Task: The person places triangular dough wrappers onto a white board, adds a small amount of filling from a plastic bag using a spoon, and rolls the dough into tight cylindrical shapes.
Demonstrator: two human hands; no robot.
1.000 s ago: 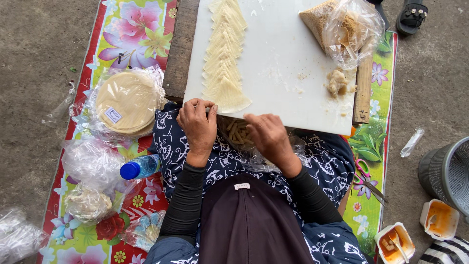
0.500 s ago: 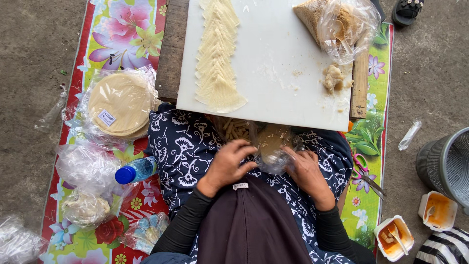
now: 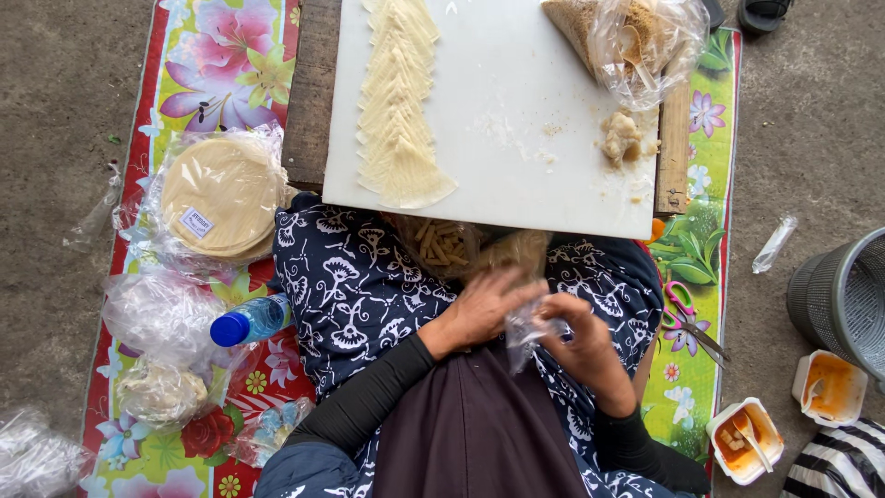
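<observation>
On the lap, both hands worked at a clear bag (image 3: 527, 318) of small rolled pieces (image 3: 444, 244). The left hand (image 3: 482, 309) lay curled over the bag's near side, and the right hand (image 3: 579, 334) pinched the loose plastic just beside it, fingers (image 3: 553, 304) narrow on the film. The bag sat between the two hands, its filled end stretching away from the fingertips toward the board's near edge.

By my judgement the work stood midway — a good heap of rolls was already bagged, yet much stock remained unused.

Well to the left of the fingers, a bag of round wrappers (image 3: 221, 195) lay unopened-looking, with more crumpled bags (image 3: 159, 314) and a blue-capped bottle (image 3: 249, 320) nearer. Beyond the fingers, the white board (image 3: 516, 175) carried a long row of cut triangular wrappers (image 3: 398, 101) — none of them filled — and a small lump of filling (image 3: 620, 138). Farther right on the board, an open bag (image 3: 636, 41) held more filling and a spoon.

Right of the fingers lay scissors (image 3: 687, 318), then two tubs of orange sauce (image 3: 745, 441) and a grey basket (image 3: 843, 295), whose contents I could not tell.
</observation>
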